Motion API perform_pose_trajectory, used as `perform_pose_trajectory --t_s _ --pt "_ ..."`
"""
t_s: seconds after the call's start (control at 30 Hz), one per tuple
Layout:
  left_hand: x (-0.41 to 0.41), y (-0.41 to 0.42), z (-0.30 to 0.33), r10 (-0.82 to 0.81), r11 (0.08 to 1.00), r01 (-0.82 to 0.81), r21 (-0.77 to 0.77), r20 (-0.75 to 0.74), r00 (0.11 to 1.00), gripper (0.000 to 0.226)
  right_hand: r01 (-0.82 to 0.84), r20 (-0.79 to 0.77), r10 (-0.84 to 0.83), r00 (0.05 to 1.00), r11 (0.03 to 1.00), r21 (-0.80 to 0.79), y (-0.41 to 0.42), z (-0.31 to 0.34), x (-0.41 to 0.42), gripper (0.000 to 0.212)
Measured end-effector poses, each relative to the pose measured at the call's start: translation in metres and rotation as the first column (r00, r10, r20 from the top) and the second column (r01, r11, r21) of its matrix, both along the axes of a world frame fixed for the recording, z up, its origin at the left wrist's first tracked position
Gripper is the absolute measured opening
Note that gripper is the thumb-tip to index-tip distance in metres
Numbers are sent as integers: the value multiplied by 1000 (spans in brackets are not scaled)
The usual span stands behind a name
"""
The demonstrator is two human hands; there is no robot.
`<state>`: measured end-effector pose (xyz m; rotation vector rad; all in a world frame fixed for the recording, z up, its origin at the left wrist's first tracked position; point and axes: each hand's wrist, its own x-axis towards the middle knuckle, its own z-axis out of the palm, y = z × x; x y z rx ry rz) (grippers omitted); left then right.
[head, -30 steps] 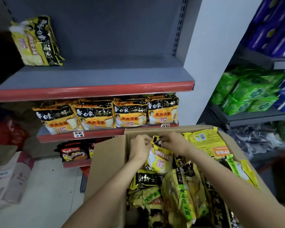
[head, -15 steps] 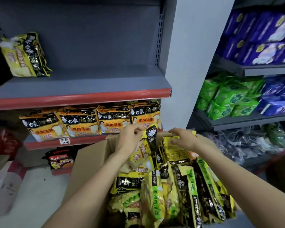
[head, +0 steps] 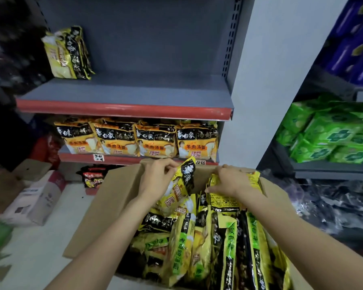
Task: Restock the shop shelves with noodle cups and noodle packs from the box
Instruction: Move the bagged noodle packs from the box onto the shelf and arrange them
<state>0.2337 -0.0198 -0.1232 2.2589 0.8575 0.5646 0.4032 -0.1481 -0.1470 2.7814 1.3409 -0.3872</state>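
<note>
An open cardboard box [head: 105, 208] in front of me is full of yellow-and-black noodle packs [head: 199, 243]. My left hand [head: 155, 176] grips the top edge of one yellow noodle pack [head: 179, 186], lifted partly above the others. My right hand [head: 228, 181] holds the top of another yellow pack [head: 224, 201] at the box's far end. The upper grey shelf [head: 124, 93] carries a single yellow pack [head: 68, 53] at its left. The shelf below holds a row of orange noodle packs [head: 155, 140].
Red-black packs [head: 92, 176] sit on the lowest shelf. A white and pink carton [head: 36, 199] lies on the floor at left. A grey pillar [head: 266, 80] stands right of the shelves. Green packets [head: 331, 132] and blue packets [head: 356, 42] fill the right-hand rack.
Both hands have lifted their packs a little higher out of the box. My view has shifted, so the shelves now appear further right and lower.
</note>
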Motion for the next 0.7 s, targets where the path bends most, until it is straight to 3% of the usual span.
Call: perform_pose_trajectory --t_s 0.17,0.3,0.5,0.63,0.7 --pt "4 -4 -2 18 1000 -18 19 -33 999 15 31 0 -31 1000 999 44 9 2 1 45" --pt "6 -4 -6 16 1000 -16 -2 -33 999 15 86 41 -87 995 996 8 9 -3 2 48" --pt "5 -1 -5 7 1000 -7 -22 -21 1000 15 96 -31 -96 995 995 2 14 2 -1 27" --pt "1 3 -1 -1 999 1 -32 -9 1000 13 168 -183 -135 974 970 176 8 14 0 8" --pt "-1 3 4 13 1000 -13 -27 8 1000 13 190 -253 -117 960 939 287 6 26 1 13"
